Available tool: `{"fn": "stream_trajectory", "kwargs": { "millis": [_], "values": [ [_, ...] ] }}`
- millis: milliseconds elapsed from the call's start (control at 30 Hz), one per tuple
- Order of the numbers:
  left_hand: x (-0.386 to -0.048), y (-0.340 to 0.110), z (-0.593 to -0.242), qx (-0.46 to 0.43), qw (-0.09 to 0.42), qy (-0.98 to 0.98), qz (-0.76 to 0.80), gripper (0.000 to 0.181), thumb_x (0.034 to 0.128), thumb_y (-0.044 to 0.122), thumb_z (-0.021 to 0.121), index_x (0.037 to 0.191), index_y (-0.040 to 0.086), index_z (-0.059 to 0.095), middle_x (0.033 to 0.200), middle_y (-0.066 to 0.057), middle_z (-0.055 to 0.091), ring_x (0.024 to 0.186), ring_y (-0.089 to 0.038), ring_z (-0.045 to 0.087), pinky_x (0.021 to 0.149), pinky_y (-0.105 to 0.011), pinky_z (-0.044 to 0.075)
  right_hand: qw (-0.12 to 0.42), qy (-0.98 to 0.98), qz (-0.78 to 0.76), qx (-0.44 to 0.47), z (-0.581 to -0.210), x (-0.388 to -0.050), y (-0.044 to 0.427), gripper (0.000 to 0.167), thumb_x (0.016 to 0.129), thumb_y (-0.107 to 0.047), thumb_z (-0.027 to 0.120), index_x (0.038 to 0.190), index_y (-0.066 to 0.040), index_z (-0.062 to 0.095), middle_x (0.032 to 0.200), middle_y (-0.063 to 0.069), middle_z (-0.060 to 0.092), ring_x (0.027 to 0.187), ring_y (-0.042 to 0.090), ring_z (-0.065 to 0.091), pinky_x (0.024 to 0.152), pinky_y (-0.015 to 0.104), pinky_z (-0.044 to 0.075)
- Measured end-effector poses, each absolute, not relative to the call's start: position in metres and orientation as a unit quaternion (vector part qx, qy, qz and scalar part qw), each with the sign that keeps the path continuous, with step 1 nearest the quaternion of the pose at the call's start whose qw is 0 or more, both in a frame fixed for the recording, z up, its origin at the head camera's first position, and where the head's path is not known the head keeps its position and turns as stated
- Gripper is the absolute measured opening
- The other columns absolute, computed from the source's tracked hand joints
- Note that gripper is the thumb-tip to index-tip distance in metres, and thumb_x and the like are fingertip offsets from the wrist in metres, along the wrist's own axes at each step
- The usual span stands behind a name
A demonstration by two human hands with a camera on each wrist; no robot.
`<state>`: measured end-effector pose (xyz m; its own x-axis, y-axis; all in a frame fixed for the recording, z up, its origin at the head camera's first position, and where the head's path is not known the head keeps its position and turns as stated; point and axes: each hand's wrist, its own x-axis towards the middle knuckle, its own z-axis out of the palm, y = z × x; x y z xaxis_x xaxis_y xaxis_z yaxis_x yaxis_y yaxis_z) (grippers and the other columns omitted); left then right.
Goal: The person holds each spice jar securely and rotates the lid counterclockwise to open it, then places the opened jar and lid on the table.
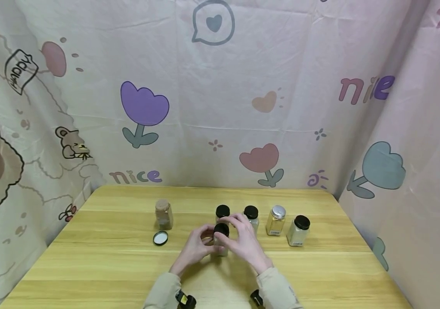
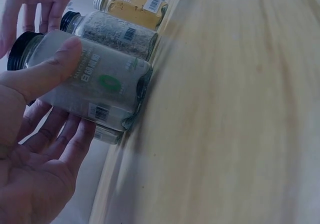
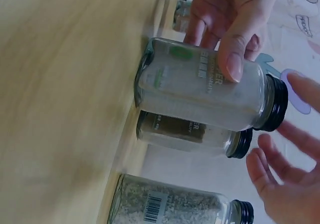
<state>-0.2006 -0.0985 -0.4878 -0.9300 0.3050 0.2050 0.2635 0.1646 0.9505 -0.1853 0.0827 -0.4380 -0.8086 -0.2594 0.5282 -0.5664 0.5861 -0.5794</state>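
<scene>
Near the middle of the table, my left hand (image 1: 196, 248) holds a glass spice jar (image 2: 95, 79) of pale powder between thumb and fingers. The jar stands upright, its black lid (image 3: 276, 104) on. My right hand (image 1: 246, 241) is at the lid, thumb and fingers spread around it. In the right wrist view the fingers (image 3: 300, 139) of that hand appear a little apart from the lid. Close behind stands another black-lidded jar (image 1: 223, 210), partly hidden by my right hand; a brown label shows on it (image 3: 182, 130).
To the left stands a jar of brown contents (image 1: 164, 216), with a loose lid (image 1: 160, 238) lying upside down before it. Right of my hands are a black-lidded jar of greyish grains (image 2: 117, 33), a silver-lidded yellow jar (image 1: 275, 223) and another black-lidded jar (image 1: 298, 232). A printed curtain (image 1: 204, 86) hangs behind the table.
</scene>
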Motion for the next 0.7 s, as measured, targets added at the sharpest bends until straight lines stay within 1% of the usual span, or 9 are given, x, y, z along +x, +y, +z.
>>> {"fn": "stream_trajectory", "kwargs": {
  "millis": [67, 133, 200, 300, 400, 467, 533, 633, 700],
  "values": [
    [-0.2002, -0.0985, -0.4876, 0.183, 0.018, 0.762, 0.621, 0.051, 0.0757, 0.004, 0.086, 0.12, -0.003, 0.062, 0.123, -0.023, 0.066, 0.119, -0.035, 0.064, 0.105, -0.033, 0.056, 0.205, -0.872, 0.384, 0.227, -0.438, -0.1846, 0.0817, 0.04, 0.081, -0.031, 0.084, 0.115, -0.014, 0.072, 0.109, 0.0, 0.068, 0.108, 0.018, 0.06, 0.095, 0.04, 0.05],
    [-0.1998, -0.0986, -0.4875, 0.18, 0.022, 0.759, 0.625, 0.051, 0.0755, 0.004, 0.086, 0.12, -0.003, 0.062, 0.124, -0.022, 0.066, 0.119, -0.035, 0.064, 0.105, -0.031, 0.056, 0.215, -0.871, 0.379, 0.227, -0.4386, -0.1847, 0.0805, 0.041, 0.079, -0.032, 0.085, 0.112, -0.012, 0.073, 0.106, 0.001, 0.068, 0.104, 0.017, 0.061, 0.091, 0.036, 0.052],
    [-0.2002, -0.0989, -0.4881, 0.185, 0.023, 0.756, 0.627, 0.051, 0.0762, 0.003, 0.086, 0.121, -0.003, 0.062, 0.124, -0.023, 0.065, 0.12, -0.036, 0.063, 0.105, -0.032, 0.055, 0.223, -0.87, 0.375, 0.231, -0.4392, -0.1852, 0.0797, 0.04, 0.078, -0.03, 0.086, 0.111, -0.011, 0.073, 0.104, 0.001, 0.069, 0.1, 0.016, 0.062, 0.087, 0.032, 0.054],
    [-0.2001, -0.099, -0.4877, 0.187, 0.023, 0.756, 0.626, 0.05, 0.0769, 0.004, 0.086, 0.12, -0.004, 0.062, 0.124, -0.023, 0.065, 0.12, -0.037, 0.063, 0.106, -0.033, 0.055, 0.216, -0.869, 0.377, 0.237, -0.4389, -0.1855, 0.0798, 0.037, 0.079, -0.023, 0.086, 0.11, -0.009, 0.074, 0.104, 0.002, 0.07, 0.097, 0.016, 0.063, 0.085, 0.03, 0.055],
    [-0.2002, -0.099, -0.4876, 0.19, 0.018, 0.757, 0.624, 0.049, 0.0768, 0.002, 0.085, 0.12, -0.004, 0.062, 0.122, -0.024, 0.066, 0.118, -0.036, 0.064, 0.106, -0.036, 0.055, 0.202, -0.867, 0.382, 0.247, -0.4375, -0.1847, 0.0808, 0.032, 0.08, -0.015, 0.083, 0.111, -0.008, 0.074, 0.107, 0.003, 0.071, 0.101, 0.018, 0.065, 0.09, 0.034, 0.057],
    [-0.2004, -0.0988, -0.4877, 0.191, 0.016, 0.755, 0.627, 0.049, 0.0765, 0.001, 0.085, 0.12, -0.006, 0.062, 0.122, -0.025, 0.066, 0.117, -0.035, 0.064, 0.106, -0.038, 0.055, 0.193, -0.866, 0.383, 0.259, -0.4365, -0.1841, 0.0815, 0.031, 0.08, -0.01, 0.08, 0.111, -0.007, 0.074, 0.11, 0.004, 0.071, 0.105, 0.02, 0.065, 0.095, 0.039, 0.057],
    [-0.2006, -0.0988, -0.4877, 0.191, 0.015, 0.754, 0.628, 0.05, 0.0759, 0.0, 0.085, 0.12, -0.006, 0.062, 0.122, -0.025, 0.066, 0.116, -0.034, 0.064, 0.106, -0.038, 0.055, 0.185, -0.864, 0.385, 0.266, -0.436, -0.1837, 0.082, 0.032, 0.081, -0.009, 0.078, 0.113, -0.007, 0.073, 0.114, 0.005, 0.071, 0.111, 0.022, 0.063, 0.101, 0.045, 0.055],
    [-0.2004, -0.0985, -0.4874, 0.19, 0.016, 0.754, 0.628, 0.051, 0.0753, 0.001, 0.086, 0.12, -0.006, 0.062, 0.121, -0.025, 0.066, 0.116, -0.034, 0.064, 0.105, -0.036, 0.056, 0.181, -0.868, 0.385, 0.256, -0.436, -0.1831, 0.0817, 0.034, 0.083, -0.015, 0.078, 0.116, -0.009, 0.072, 0.117, 0.004, 0.068, 0.116, 0.024, 0.059, 0.104, 0.05, 0.051],
    [-0.2001, -0.0983, -0.4872, 0.189, 0.014, 0.758, 0.624, 0.052, 0.0751, 0.003, 0.087, 0.12, -0.005, 0.062, 0.122, -0.024, 0.066, 0.117, -0.034, 0.064, 0.105, -0.034, 0.056, 0.188, -0.872, 0.381, 0.245, -0.4366, -0.183, 0.081, 0.036, 0.084, -0.023, 0.08, 0.117, -0.01, 0.072, 0.116, 0.004, 0.067, 0.116, 0.024, 0.058, 0.103, 0.05, 0.05]
  ]
}}
